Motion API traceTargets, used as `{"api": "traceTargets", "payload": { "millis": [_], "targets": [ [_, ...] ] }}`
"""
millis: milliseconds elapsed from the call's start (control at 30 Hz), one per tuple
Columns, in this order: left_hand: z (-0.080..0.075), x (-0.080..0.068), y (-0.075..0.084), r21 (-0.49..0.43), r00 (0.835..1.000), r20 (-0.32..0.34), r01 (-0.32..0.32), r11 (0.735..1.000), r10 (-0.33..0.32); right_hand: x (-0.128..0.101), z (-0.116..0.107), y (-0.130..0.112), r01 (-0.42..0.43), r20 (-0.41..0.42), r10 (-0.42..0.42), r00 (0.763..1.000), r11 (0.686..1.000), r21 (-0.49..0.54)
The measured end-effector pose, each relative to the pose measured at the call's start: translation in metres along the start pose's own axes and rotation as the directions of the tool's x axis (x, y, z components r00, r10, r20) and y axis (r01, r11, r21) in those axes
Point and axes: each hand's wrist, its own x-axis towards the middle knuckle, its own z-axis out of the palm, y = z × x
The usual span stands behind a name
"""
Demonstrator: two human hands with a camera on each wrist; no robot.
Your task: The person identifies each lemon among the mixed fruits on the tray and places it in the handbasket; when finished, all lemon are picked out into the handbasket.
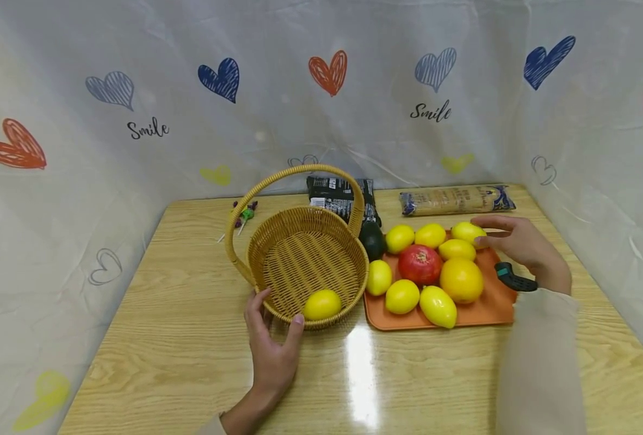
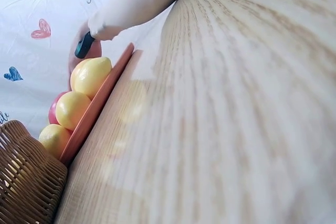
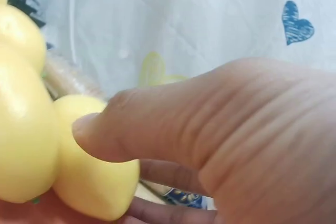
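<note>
My left hand (image 1: 274,356) holds the near left rim of a round wicker basket (image 1: 261,241), thumb and fingertips spread along it. One lemon (image 1: 323,305) lies inside, against the near wall. At the far right corner of an orange tray (image 1: 495,302), my right hand (image 1: 528,248) pinches a lemon (image 1: 465,232). In the right wrist view, the thumb presses that lemon (image 3: 97,182) from the near side, and fingers show behind it. Several more lemons (image 1: 402,296) lie on the tray around a red pomegranate (image 1: 420,264) and an orange (image 1: 461,280).
A dark green avocado (image 1: 373,240) sits between basket and tray. Behind them lie a black packet (image 1: 340,194) and a long pasta packet (image 1: 454,200). Lollipops (image 1: 246,214) lie behind the basket's tall handle (image 1: 267,181). A heart-printed sheet (image 1: 278,127) hangs around the wooden table (image 1: 180,302).
</note>
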Motion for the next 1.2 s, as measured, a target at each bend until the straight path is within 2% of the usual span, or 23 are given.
{"api": "traceTargets", "payload": {
  "millis": [100,200,300,433,500,567,667,733,800,900,1067,1200],
  "targets": [
    [0.000,0.001,0.001,-0.003,1.000,0.003,0.000,1.000,0.000,0.002,0.002,0.001,-0.002,0.029,0.002,1.000,1.000,0.004],
    [0.000,0.001,0.001,-0.008,1.000,0.005,0.000,1.000,0.000,0.003,0.004,0.000,-0.001,0.021,0.001,1.000,1.000,-0.017],
    [0.000,0.002,0.002,-0.011,1.000,0.007,0.003,1.000,-0.003,0.001,0.004,-0.003,-0.002,-0.030,0.001,1.000,0.998,-0.061],
    [0.000,0.001,0.003,-0.008,1.000,0.006,0.014,1.000,-0.014,-0.008,-0.001,-0.018,0.020,-0.114,-0.022,0.993,1.000,-0.022],
    [-0.001,0.001,0.003,-0.006,1.000,0.004,0.017,1.000,-0.017,-0.014,-0.005,-0.030,0.078,-0.157,-0.070,0.985,0.996,0.046],
    [-0.001,0.001,0.003,-0.005,1.000,0.003,0.019,1.000,-0.019,-0.020,-0.008,-0.046,0.182,-0.204,-0.157,0.966,0.977,0.108],
    [-0.001,0.002,0.004,-0.006,1.000,0.001,0.014,1.000,-0.014,-0.029,-0.008,-0.071,0.349,-0.241,-0.298,0.924,0.914,0.208],
    [-0.001,0.002,0.004,-0.008,1.000,0.001,0.012,1.000,-0.012,-0.034,-0.006,-0.088,0.431,-0.245,-0.381,0.892,0.880,0.201],
    [-0.001,0.003,0.004,-0.008,1.000,0.003,0.013,1.000,-0.012,-0.037,-0.002,-0.102,0.488,-0.214,-0.450,0.867,0.852,0.189],
    [-0.001,0.003,0.004,-0.008,1.000,0.006,0.019,1.000,-0.019,-0.038,0.008,-0.119,0.538,-0.132,-0.523,0.842,0.832,0.137],
    [-0.001,0.002,0.004,-0.013,1.000,0.008,0.022,1.000,-0.022,-0.030,0.035,-0.141,0.543,0.063,-0.560,0.826,0.821,0.175],
    [-0.001,0.002,0.005,-0.022,1.000,0.011,0.019,1.000,-0.019,-0.021,0.058,-0.156,0.562,0.184,-0.590,0.786,0.806,0.185]
  ]
}}
